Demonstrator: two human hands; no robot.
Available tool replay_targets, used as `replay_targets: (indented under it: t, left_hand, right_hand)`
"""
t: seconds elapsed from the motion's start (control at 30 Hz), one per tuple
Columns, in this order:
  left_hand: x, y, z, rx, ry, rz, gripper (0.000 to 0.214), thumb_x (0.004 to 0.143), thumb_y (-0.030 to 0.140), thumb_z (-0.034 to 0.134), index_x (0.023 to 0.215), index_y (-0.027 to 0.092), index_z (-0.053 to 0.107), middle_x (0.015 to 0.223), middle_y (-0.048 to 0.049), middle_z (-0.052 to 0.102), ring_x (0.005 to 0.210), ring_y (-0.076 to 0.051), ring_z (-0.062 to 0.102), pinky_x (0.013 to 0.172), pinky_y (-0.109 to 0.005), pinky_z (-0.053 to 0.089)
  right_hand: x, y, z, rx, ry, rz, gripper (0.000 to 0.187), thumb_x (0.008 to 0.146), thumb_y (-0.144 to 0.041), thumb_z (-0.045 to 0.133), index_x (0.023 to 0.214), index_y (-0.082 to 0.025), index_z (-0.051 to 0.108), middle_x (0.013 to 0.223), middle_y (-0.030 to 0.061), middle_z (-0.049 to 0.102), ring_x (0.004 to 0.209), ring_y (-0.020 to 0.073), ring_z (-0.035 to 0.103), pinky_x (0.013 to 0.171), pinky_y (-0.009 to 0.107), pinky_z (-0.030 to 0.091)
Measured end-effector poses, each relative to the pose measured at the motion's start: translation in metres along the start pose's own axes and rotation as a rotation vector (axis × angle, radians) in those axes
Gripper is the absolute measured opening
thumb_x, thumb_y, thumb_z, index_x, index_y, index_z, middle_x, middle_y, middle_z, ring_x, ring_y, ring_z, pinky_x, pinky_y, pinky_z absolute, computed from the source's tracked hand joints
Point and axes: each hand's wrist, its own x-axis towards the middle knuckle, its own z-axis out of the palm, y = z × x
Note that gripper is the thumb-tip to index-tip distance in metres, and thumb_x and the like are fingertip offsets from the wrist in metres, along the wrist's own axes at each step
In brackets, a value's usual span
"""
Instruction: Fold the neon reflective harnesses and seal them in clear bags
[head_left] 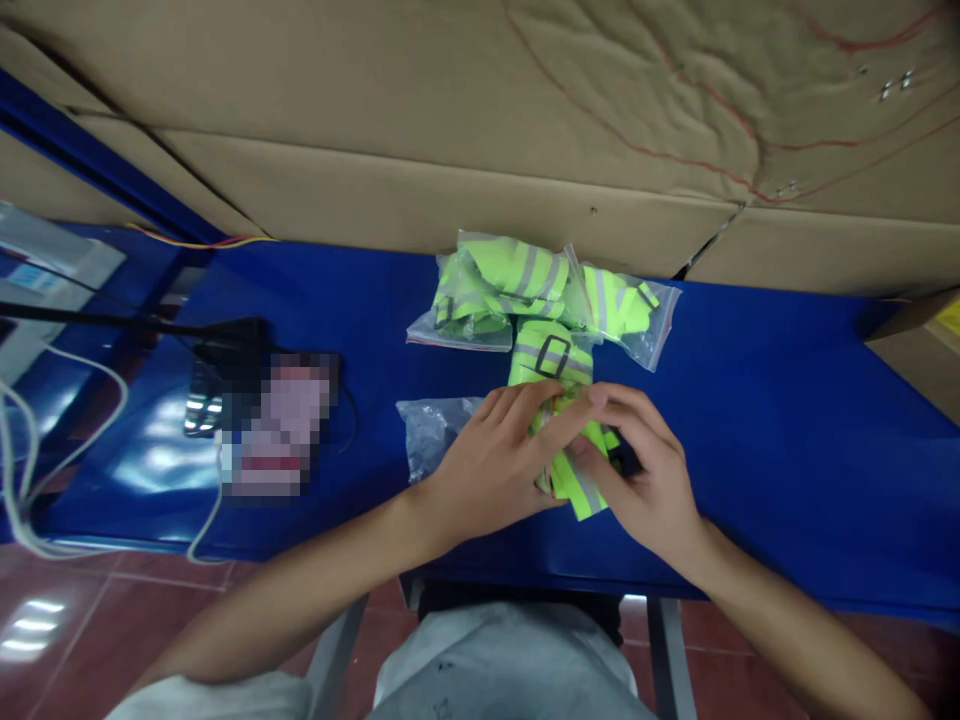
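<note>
Near the front of the blue table, my left hand (499, 455) and my right hand (652, 475) close around a neon-yellow reflective strap (581, 485) with grey stripes. My right thumb and fingers pinch it from the right, while the left fingers lie over its top and left side. Parts of the strap are hidden under the hands. Just beyond them lies a rolled neon-yellow reflective strap (529, 345) with a black buckle (553, 355). A clear plastic bag (431, 435) rests flat beside my left hand.
Behind the hands, clear zip bags (517, 275) (630, 310) hold more neon-yellow reflective straps. A pixelated pinkish object (289, 425) and cables (22, 480) are on the left. Brown board (420, 190) lines the table's back; a cardboard box (919, 345) stands at right.
</note>
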Motion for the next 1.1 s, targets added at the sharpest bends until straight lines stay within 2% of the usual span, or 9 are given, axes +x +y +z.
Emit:
replay_targets:
  t: [0.17,0.33,0.4,0.57,0.63,0.73,0.8,0.9,1.1]
  left_hand:
    - [0.000,0.000,0.001,-0.010,0.062,-0.034,0.076,0.093,0.034,0.065,0.156,0.013,0.028,0.130,-0.0195,0.061,0.119,-0.032,0.062,0.094,-0.045,0.056]
    - [-0.001,0.008,0.008,0.018,0.050,-0.044,0.069,0.092,0.023,0.058,0.156,0.016,0.031,0.128,-0.0177,0.061,0.118,-0.030,0.062,0.094,-0.043,0.056]
    - [-0.001,0.011,0.008,0.035,0.055,-0.041,0.067,0.094,0.023,0.057,0.156,0.017,0.031,0.128,-0.0173,0.062,0.118,-0.029,0.063,0.093,-0.042,0.056]
    - [0.002,0.011,0.001,0.163,0.082,-0.010,0.075,0.096,0.043,0.063,0.158,0.021,0.027,0.136,-0.0205,0.060,0.121,-0.034,0.063,0.092,-0.046,0.054]
    - [0.001,0.010,-0.003,0.236,0.053,-0.095,0.084,0.093,0.058,0.064,0.159,0.021,0.028,0.138,-0.0224,0.058,0.120,-0.037,0.064,0.094,-0.050,0.053]
    - [-0.002,0.008,-0.008,0.245,-0.051,-0.192,0.093,0.088,0.066,0.067,0.158,0.016,0.031,0.126,-0.0190,0.065,0.108,-0.034,0.068,0.089,-0.047,0.054]
    - [-0.003,0.006,-0.010,0.206,-0.064,-0.164,0.091,0.089,0.066,0.065,0.156,0.015,0.034,0.118,-0.0152,0.068,0.103,-0.032,0.070,0.084,-0.044,0.055]
    - [-0.004,0.005,-0.010,0.180,0.026,-0.059,0.080,0.094,0.066,0.058,0.153,0.016,0.037,0.113,-0.0137,0.069,0.099,-0.030,0.070,0.081,-0.043,0.055]
    - [-0.003,0.009,-0.011,0.136,0.141,0.036,0.055,0.102,0.041,0.051,0.150,0.015,0.038,0.105,-0.0129,0.069,0.096,-0.025,0.068,0.080,-0.039,0.054]
  right_hand:
    - [-0.001,0.000,-0.002,-0.043,-0.142,-0.149,0.050,0.091,-0.020,0.071,0.139,-0.021,0.058,0.147,0.0148,0.052,0.136,0.0277,0.055,0.111,0.044,0.052]
    - [-0.005,-0.001,0.010,-0.057,-0.170,-0.245,0.026,0.093,-0.011,0.060,0.118,-0.018,0.064,0.137,0.0154,0.056,0.133,0.0286,0.054,0.109,0.046,0.052]
    - [-0.007,-0.001,0.014,-0.063,-0.146,-0.234,0.026,0.094,-0.009,0.056,0.117,-0.019,0.063,0.136,0.0151,0.055,0.132,0.0277,0.055,0.107,0.045,0.054]
    - [-0.007,0.003,0.016,-0.036,0.053,-0.042,0.052,0.091,-0.018,0.069,0.138,-0.025,0.051,0.133,0.0120,0.057,0.127,0.0261,0.060,0.104,0.046,0.057]
    - [-0.005,0.005,0.014,-0.005,0.040,-0.029,0.046,0.090,-0.019,0.071,0.133,-0.027,0.055,0.127,0.0087,0.062,0.121,0.0228,0.064,0.102,0.041,0.058]
    - [-0.001,0.004,0.008,0.000,-0.031,-0.099,0.034,0.091,-0.020,0.073,0.122,-0.026,0.063,0.122,0.0078,0.067,0.118,0.0218,0.067,0.101,0.039,0.058]
    - [0.001,0.001,0.005,-0.005,-0.060,-0.159,0.030,0.091,-0.021,0.073,0.120,-0.024,0.065,0.124,0.0089,0.069,0.120,0.0232,0.067,0.103,0.042,0.057]
    - [0.001,-0.005,0.003,0.034,-0.104,-0.213,0.027,0.092,-0.020,0.071,0.118,-0.022,0.066,0.121,0.0091,0.071,0.120,0.0229,0.068,0.102,0.040,0.057]
    - [-0.004,-0.013,0.002,0.098,-0.124,-0.297,0.028,0.092,-0.012,0.067,0.119,-0.021,0.064,0.117,0.0074,0.071,0.117,0.0191,0.068,0.101,0.034,0.060]
